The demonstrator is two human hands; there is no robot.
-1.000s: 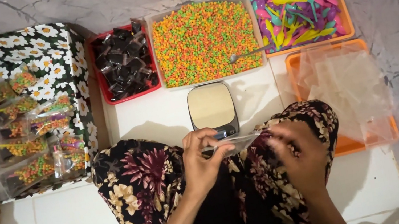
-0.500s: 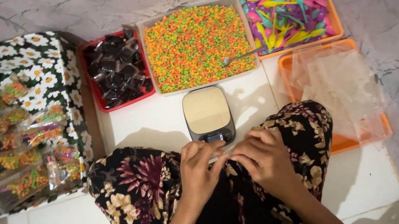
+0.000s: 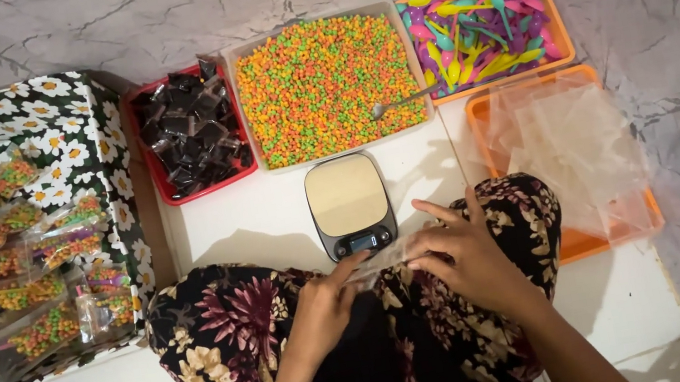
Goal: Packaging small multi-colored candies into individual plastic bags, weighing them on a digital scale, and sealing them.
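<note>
Apparently both hands pinched one clear plastic bag (image 3: 383,257) low-centre of frame, over the lap: left hand (image 3: 322,304) fingertips narrow on its edge, right hand (image 3: 460,249) fingers spread flatter. Rubbing the film layers apart would open it cleanly, just below the scale (image 3: 349,205).

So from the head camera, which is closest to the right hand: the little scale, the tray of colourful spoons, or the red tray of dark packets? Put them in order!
Starting from the right hand:
1. The scale, just up and left of it, in the middle.
2. The tray of colourful spoons, farther up at the top right.
3. The red tray of dark packets, farthest, at the top left.
</note>
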